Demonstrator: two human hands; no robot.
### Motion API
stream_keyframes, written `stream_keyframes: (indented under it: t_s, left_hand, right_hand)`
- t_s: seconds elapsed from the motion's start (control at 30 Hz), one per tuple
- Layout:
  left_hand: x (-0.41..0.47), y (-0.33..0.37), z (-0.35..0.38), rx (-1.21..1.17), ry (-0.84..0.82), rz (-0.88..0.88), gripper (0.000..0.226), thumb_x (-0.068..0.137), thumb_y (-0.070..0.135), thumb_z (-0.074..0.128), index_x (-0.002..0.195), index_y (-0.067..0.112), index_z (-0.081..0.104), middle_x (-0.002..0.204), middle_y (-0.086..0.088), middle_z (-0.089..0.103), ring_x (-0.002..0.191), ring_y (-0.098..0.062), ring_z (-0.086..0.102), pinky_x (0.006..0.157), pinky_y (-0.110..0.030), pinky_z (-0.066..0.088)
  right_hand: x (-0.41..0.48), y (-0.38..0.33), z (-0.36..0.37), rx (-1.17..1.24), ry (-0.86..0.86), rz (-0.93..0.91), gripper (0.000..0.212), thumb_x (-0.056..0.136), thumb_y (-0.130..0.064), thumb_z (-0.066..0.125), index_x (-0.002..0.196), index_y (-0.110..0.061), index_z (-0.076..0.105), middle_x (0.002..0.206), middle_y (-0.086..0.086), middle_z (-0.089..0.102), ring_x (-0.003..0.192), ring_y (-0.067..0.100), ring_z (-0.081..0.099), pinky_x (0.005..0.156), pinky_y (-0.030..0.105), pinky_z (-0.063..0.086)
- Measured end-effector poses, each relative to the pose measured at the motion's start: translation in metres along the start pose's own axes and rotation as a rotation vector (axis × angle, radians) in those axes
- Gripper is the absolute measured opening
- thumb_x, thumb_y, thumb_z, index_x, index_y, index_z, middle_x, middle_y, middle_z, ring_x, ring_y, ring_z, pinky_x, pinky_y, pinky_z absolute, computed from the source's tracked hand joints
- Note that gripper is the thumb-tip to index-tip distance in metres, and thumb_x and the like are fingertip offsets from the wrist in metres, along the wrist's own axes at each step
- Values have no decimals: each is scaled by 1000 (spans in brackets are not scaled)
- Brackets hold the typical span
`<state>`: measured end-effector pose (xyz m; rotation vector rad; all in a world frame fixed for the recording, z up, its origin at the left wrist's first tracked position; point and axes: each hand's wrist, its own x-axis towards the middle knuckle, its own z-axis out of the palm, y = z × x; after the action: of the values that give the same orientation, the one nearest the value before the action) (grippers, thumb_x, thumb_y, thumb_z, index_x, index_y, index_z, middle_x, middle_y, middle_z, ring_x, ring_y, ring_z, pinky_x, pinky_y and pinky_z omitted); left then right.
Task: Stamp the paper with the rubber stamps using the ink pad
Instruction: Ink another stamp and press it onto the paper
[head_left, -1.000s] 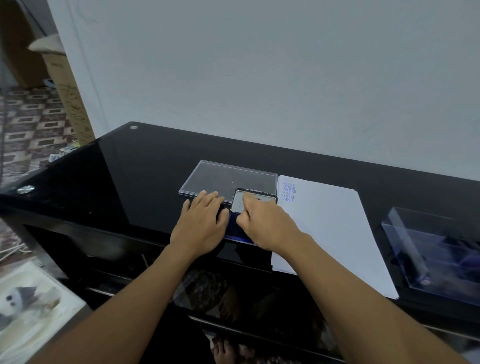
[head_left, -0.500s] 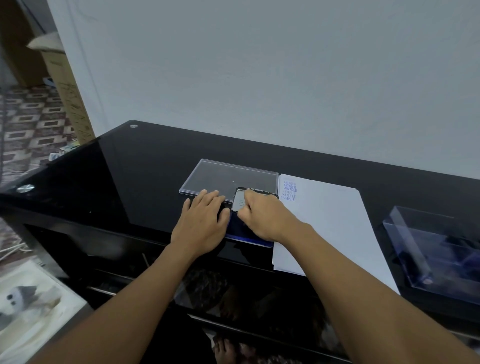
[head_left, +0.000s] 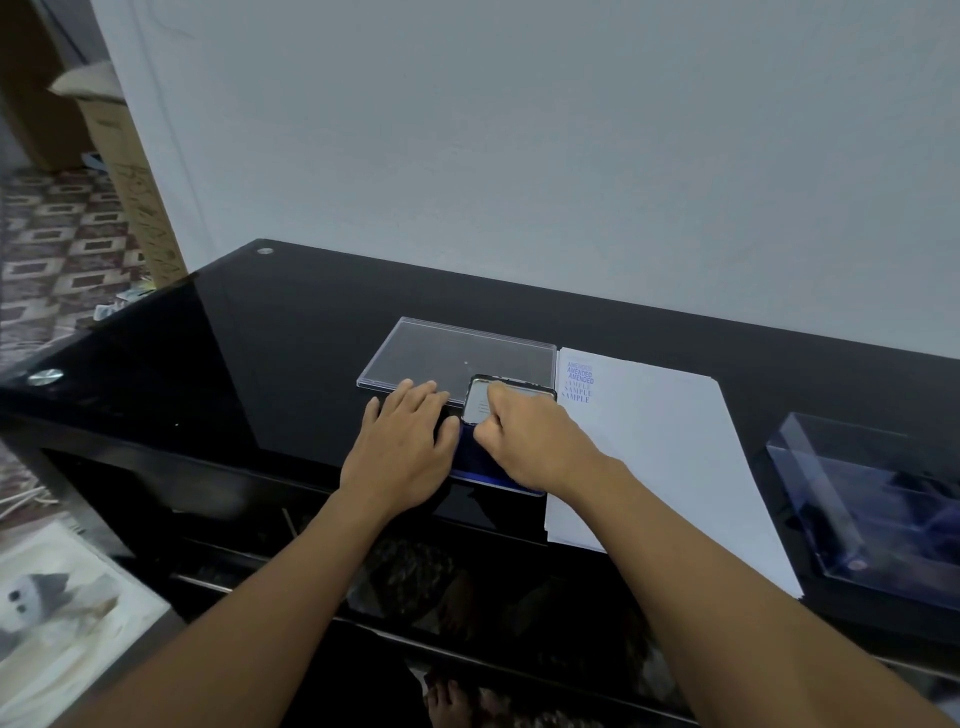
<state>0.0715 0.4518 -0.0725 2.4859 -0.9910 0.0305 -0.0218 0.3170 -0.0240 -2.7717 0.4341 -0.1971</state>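
Observation:
The ink pad (head_left: 496, 475) lies near the table's front edge, its blue surface showing between my hands. Its clear lid (head_left: 457, 353) lies open flat behind it. My left hand (head_left: 402, 447) rests flat, palm down, on the pad's left end. My right hand (head_left: 530, 441) is closed on a rubber stamp (head_left: 480, 402), a black-edged block with a grey label on top, held down on the pad. Right of the pad lies the white paper (head_left: 665, 457), with blue "AMENDED" and "SAMPLE" prints (head_left: 579, 382) in its top left corner.
The black glass table (head_left: 260, 338) stands against a white wall. A clear plastic box (head_left: 872, 499) holding dark items sits at the right, beside the paper. A cardboard box (head_left: 130, 171) and patterned floor lie off the table's left end.
Both hands stay on the pad. My right wrist has shifted slightly, so more of the pad's blue front edge shows.

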Motion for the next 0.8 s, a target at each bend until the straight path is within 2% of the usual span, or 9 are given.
stream_keyframes:
  t_s: [0.17,0.3,0.4,0.5,0.6,0.7,0.8]
  left_hand:
    - [0,1,0,-1,-7,-2,50,105,41,29,152,24,36,163,6,26,153,-14,10,124,-45,8]
    - [0,1,-1,-1,-10,-2,50,105,41,29,152,24,36,163,6,26,153,-13,9,124,-45,8]
    - [0,0,0,1,-10,0,50,106,41,29,152,24,36,163,6,26,153,-13,9,124,-45,7]
    - [-1,1,-1,-1,-6,3,49,106,40,30,151,24,37,163,6,26,153,-14,10,124,-46,8]
    - [-1,2,-2,-5,-15,1,49,106,40,29,152,24,36,163,6,25,153,-14,9,124,-46,7]
    - [0,2,-2,-8,-17,1,49,106,40,29,152,25,36,163,6,25,153,-14,9,124,-46,7]
    - [-1,1,-2,-2,-12,-2,49,106,41,30,152,24,35,163,6,25,153,-14,9,124,-45,7]
  right_hand:
    - [9,1,-8,-6,-74,-7,25,96,-27,43,74,-22,33,73,-1,46,76,26,49,66,35,34]
    - [3,1,-1,0,-6,-18,24,95,-28,43,75,-23,31,78,5,54,74,29,51,64,37,41]
    - [-6,0,4,-5,59,-31,19,95,-27,44,80,-20,33,69,3,48,63,25,47,57,35,37]
    - [-10,-2,6,-25,99,-60,18,94,-27,44,81,-19,34,67,1,46,63,26,47,55,34,34]
    - [-8,0,6,-4,69,-37,21,94,-26,44,78,-21,31,68,2,47,66,27,45,56,36,34]
    - [0,1,-1,16,-2,-9,22,94,-28,43,76,-21,32,74,6,52,73,29,49,62,39,40]
    - [8,1,-6,9,-62,-4,24,96,-29,43,75,-22,34,79,3,52,78,26,50,65,36,36]
